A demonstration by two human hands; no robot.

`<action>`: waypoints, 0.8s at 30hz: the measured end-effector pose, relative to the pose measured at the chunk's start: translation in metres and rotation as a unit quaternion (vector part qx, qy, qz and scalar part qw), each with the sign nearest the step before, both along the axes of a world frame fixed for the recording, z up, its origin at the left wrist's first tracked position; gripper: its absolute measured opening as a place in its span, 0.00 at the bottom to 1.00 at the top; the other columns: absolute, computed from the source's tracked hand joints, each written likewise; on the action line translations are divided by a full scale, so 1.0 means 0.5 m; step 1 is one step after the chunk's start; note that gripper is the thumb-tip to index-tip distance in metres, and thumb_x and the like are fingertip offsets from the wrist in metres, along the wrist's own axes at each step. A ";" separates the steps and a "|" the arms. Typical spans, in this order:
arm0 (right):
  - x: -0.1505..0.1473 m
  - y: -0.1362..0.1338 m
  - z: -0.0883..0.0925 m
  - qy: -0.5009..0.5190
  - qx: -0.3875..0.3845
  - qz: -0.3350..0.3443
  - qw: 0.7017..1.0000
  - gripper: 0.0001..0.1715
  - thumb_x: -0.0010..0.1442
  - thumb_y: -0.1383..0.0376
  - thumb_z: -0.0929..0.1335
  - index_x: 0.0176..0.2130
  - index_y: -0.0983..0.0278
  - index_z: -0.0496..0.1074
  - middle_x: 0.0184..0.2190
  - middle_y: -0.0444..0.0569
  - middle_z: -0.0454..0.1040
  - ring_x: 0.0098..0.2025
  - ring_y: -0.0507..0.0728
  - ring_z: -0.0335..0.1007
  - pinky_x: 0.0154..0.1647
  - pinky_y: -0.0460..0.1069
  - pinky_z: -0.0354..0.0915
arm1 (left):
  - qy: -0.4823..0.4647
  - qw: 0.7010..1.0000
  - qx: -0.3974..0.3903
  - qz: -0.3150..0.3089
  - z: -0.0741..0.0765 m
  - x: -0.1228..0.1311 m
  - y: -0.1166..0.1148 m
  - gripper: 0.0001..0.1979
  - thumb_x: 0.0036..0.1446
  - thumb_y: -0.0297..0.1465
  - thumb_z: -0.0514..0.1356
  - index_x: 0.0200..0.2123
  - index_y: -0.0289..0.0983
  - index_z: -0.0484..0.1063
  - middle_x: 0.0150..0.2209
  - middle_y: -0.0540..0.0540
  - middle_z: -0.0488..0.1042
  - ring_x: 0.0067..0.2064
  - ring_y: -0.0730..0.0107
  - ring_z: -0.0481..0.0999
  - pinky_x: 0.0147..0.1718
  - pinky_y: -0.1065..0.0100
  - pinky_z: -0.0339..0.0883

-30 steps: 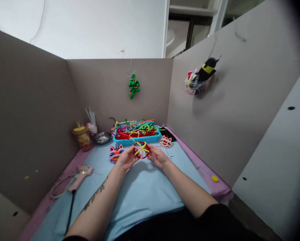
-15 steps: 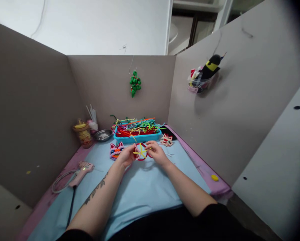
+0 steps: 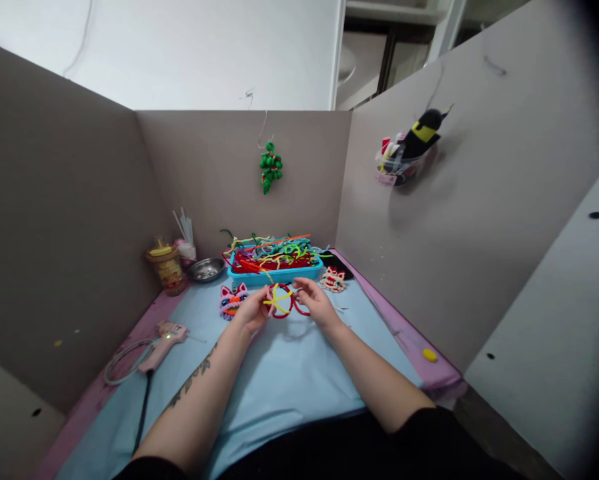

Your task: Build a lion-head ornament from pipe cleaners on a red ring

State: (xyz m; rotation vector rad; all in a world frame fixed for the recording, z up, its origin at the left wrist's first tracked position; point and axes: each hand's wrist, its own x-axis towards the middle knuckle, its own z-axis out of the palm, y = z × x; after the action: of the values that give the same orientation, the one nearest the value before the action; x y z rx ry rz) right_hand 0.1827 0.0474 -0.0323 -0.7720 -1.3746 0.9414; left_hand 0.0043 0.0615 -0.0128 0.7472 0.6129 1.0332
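Both of my hands hold a small ring-shaped piece (image 3: 283,301) made of red and yellow pipe cleaners, just above the light blue mat (image 3: 279,380). My left hand (image 3: 252,310) pinches its left side. My right hand (image 3: 315,301) grips its right side with curled fingers. Right behind it stands a blue tray (image 3: 275,272) heaped with pipe cleaners of many colours.
Two finished pipe-cleaner faces lie on the mat, one pink (image 3: 230,299) and one red and white (image 3: 332,279). A pink glue gun (image 3: 162,339) with its cable lies at left. A jar (image 3: 167,268), a metal bowl (image 3: 205,269), grey partition walls, a green hanging ornament (image 3: 270,166) and a yellow bead (image 3: 429,355) surround the space.
The red and yellow piece has been turned between my fingers and lowered slightly toward the mat. My hands stayed close together in front of the tray.
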 end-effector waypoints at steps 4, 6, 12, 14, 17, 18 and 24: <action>-0.001 0.000 0.001 0.040 -0.074 0.028 0.996 0.17 0.50 0.59 0.68 0.41 0.61 0.69 0.36 0.48 0.71 0.32 0.52 0.66 0.27 0.45 0.61 | 0.008 1.000 0.008 0.001 0.004 0.001 -0.003 0.17 0.56 0.31 0.54 0.16 0.34 0.61 0.15 0.50 0.65 0.15 0.77 0.63 0.16 0.74 0.59; -0.003 -0.002 0.001 0.044 -0.078 0.041 0.995 0.17 0.49 0.60 0.69 0.41 0.61 0.70 0.35 0.47 0.72 0.30 0.51 0.65 0.26 0.44 0.60 | 0.013 1.000 0.007 0.005 0.006 0.004 -0.005 0.17 0.56 0.30 0.54 0.16 0.34 0.61 0.15 0.50 0.65 0.15 0.77 0.63 0.16 0.74 0.58; -0.010 -0.004 -0.001 0.040 -0.070 0.082 0.993 0.13 0.48 0.59 0.70 0.35 0.62 0.70 0.26 0.42 0.69 0.23 0.48 0.60 0.22 0.44 0.56 | 0.021 0.999 -0.022 0.030 0.004 0.010 -0.007 0.14 0.57 0.30 0.53 0.20 0.33 0.63 0.17 0.49 0.66 0.16 0.77 0.64 0.15 0.75 0.58; -0.011 -0.005 -0.001 0.048 -0.075 0.093 0.992 0.14 0.47 0.59 0.71 0.35 0.62 0.69 0.26 0.42 0.69 0.24 0.48 0.61 0.22 0.44 0.56 | 0.025 0.999 -0.023 0.034 0.003 0.011 -0.007 0.13 0.57 0.31 0.53 0.21 0.33 0.64 0.17 0.49 0.66 0.16 0.77 0.64 0.15 0.75 0.58; -0.012 -0.005 -0.002 0.052 -0.066 0.105 0.991 0.16 0.47 0.58 0.71 0.36 0.61 0.69 0.27 0.43 0.69 0.25 0.49 0.62 0.23 0.44 0.57 | 0.022 0.999 -0.021 0.024 0.006 0.013 -0.010 0.13 0.57 0.31 0.53 0.21 0.33 0.63 0.16 0.50 0.64 0.16 0.77 0.63 0.15 0.74 0.57; -0.011 -0.005 -0.002 0.049 -0.059 0.106 0.991 0.16 0.47 0.58 0.71 0.36 0.61 0.69 0.28 0.43 0.69 0.25 0.49 0.61 0.23 0.43 0.57 | 0.020 0.999 -0.023 0.021 0.007 0.013 -0.012 0.13 0.57 0.30 0.53 0.20 0.33 0.63 0.15 0.50 0.64 0.15 0.77 0.62 0.15 0.75 0.57; -0.007 -0.005 -0.002 0.021 -0.033 0.100 0.994 0.16 0.49 0.57 0.70 0.37 0.61 0.70 0.27 0.43 0.68 0.23 0.48 0.58 0.21 0.43 0.55 | 0.017 1.000 -0.024 0.008 0.017 0.016 -0.021 0.12 0.56 0.30 0.55 0.22 0.33 0.64 0.15 0.51 0.63 0.15 0.78 0.61 0.15 0.75 0.56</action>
State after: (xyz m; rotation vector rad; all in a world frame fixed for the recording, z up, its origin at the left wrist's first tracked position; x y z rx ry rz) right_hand 0.1791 0.0451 -0.0336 -0.6681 -1.4087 1.1576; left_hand 0.0125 0.0512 -0.0045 0.7199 0.6712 1.0187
